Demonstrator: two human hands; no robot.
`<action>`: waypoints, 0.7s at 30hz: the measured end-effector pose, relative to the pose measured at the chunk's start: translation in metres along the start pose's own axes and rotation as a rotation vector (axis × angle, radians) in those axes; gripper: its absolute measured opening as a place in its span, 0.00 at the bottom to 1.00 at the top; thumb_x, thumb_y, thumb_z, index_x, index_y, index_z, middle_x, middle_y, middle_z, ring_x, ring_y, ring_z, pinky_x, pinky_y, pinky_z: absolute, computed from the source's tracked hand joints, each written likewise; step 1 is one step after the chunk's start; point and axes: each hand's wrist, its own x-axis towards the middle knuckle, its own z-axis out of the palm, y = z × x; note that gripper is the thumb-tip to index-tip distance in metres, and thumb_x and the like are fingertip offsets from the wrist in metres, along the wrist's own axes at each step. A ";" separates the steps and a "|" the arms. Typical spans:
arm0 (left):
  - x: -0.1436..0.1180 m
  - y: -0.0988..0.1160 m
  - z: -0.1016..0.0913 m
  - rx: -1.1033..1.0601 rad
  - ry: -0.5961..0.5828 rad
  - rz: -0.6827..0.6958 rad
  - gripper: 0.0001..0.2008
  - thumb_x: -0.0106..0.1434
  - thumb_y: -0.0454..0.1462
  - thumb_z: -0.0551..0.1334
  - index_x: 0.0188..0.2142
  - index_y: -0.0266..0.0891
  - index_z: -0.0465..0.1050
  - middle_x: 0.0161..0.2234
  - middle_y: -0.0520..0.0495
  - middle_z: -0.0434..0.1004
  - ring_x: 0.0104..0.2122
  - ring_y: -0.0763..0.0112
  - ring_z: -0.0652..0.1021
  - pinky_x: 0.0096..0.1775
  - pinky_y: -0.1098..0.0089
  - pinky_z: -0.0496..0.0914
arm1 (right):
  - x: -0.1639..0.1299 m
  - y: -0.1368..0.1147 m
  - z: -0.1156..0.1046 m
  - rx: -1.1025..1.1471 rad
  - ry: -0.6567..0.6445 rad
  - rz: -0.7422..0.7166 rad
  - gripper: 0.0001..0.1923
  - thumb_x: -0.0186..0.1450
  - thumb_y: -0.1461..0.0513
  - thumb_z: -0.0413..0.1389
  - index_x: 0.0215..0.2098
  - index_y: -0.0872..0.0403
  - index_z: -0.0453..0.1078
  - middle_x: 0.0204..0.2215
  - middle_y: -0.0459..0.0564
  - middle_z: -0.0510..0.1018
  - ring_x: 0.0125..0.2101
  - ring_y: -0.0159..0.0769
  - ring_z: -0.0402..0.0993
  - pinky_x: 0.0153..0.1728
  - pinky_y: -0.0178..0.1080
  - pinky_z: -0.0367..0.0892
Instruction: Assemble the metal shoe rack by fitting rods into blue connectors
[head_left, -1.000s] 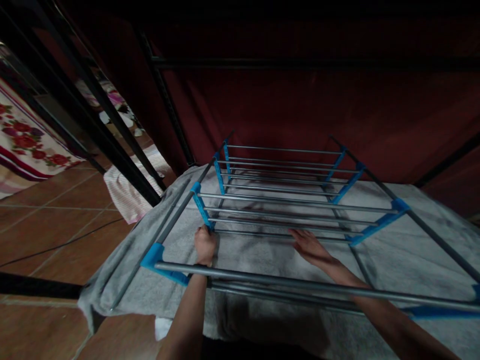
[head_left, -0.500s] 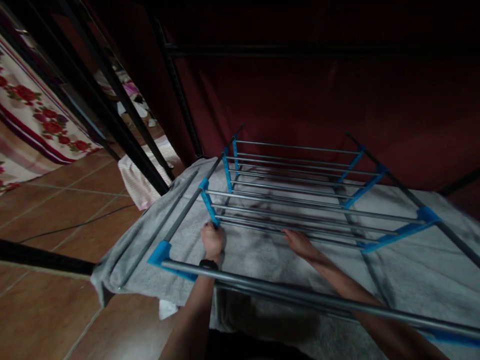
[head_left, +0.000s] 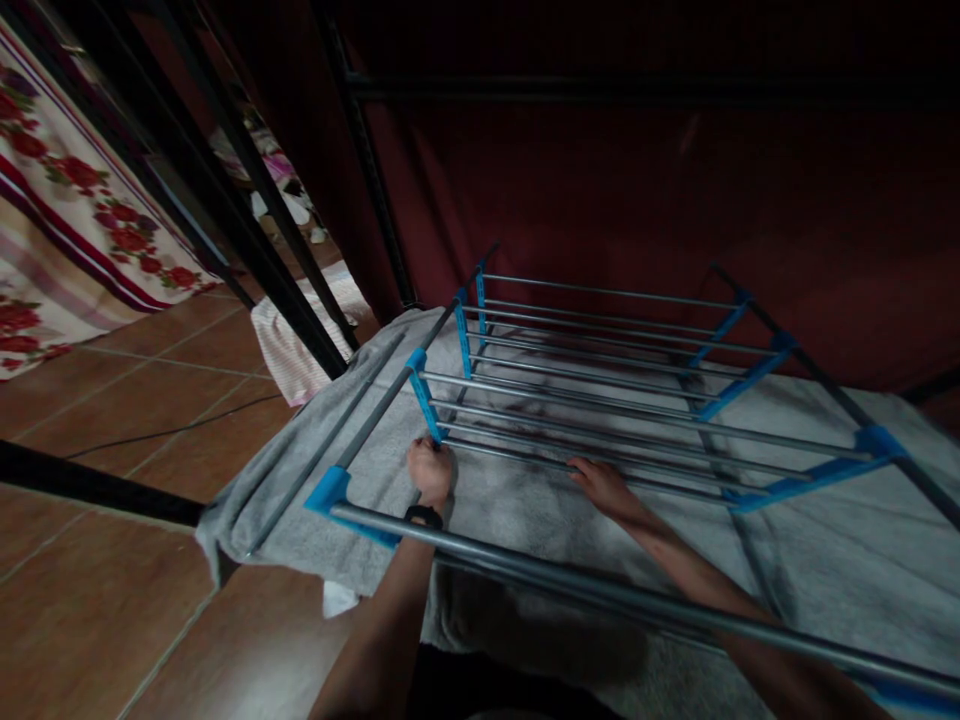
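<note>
A shoe rack of grey metal tubes (head_left: 570, 383) and blue plastic brackets lies on its side over a grey blanket (head_left: 517, 520). My left hand (head_left: 430, 470), with a black band on the wrist, is closed at the lower end of a blue bracket (head_left: 425, 400) on the left side. Its fingertips are partly hidden there. My right hand (head_left: 604, 490) curls its fingers round the lowest tube of that same tier, near mid-length. Both forearms pass under the thick front tube (head_left: 540, 575), which joins a blue corner piece (head_left: 330, 490) at the left.
A loose metal tube (head_left: 322, 460) lies on the blanket at the left. Black metal posts (head_left: 247, 230) stand beyond it. A dark red cloth (head_left: 600, 200) hangs behind the rack. On the tiled floor (head_left: 112, 560) runs a thin cable (head_left: 180, 428); a flowered curtain (head_left: 97, 220) hangs far left.
The view has shifted slightly, so the whole scene sits a little to the right. My left hand has turned a little at the bracket's end; my right hand keeps its place on the tube.
</note>
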 end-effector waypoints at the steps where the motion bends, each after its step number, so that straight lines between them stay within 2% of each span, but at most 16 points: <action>1: 0.000 0.000 0.000 0.007 -0.010 0.006 0.09 0.61 0.35 0.61 0.38 0.34 0.78 0.37 0.37 0.79 0.42 0.56 0.77 0.45 0.63 0.69 | 0.000 0.000 -0.001 -0.007 -0.003 -0.005 0.19 0.72 0.60 0.50 0.58 0.52 0.74 0.52 0.56 0.81 0.53 0.46 0.77 0.55 0.43 0.67; 7: -0.001 -0.003 0.001 0.028 -0.035 0.031 0.12 0.64 0.37 0.59 0.40 0.33 0.79 0.39 0.35 0.78 0.43 0.55 0.77 0.46 0.62 0.69 | 0.002 -0.001 -0.001 -0.031 -0.015 -0.041 0.19 0.73 0.60 0.48 0.56 0.53 0.74 0.49 0.57 0.82 0.51 0.47 0.78 0.52 0.43 0.68; 12: -0.001 -0.005 0.002 0.041 -0.021 0.051 0.13 0.65 0.37 0.59 0.42 0.33 0.79 0.40 0.35 0.78 0.45 0.55 0.77 0.49 0.61 0.69 | 0.002 0.002 0.003 -0.011 0.019 -0.029 0.19 0.73 0.60 0.49 0.57 0.50 0.75 0.52 0.54 0.81 0.53 0.45 0.77 0.55 0.44 0.67; 21: -0.004 -0.005 0.001 0.065 -0.024 0.066 0.13 0.66 0.39 0.57 0.40 0.34 0.78 0.41 0.35 0.77 0.44 0.54 0.76 0.48 0.61 0.69 | 0.003 -0.002 0.004 -0.030 0.019 -0.016 0.19 0.73 0.60 0.49 0.58 0.51 0.74 0.54 0.55 0.79 0.55 0.45 0.75 0.57 0.45 0.66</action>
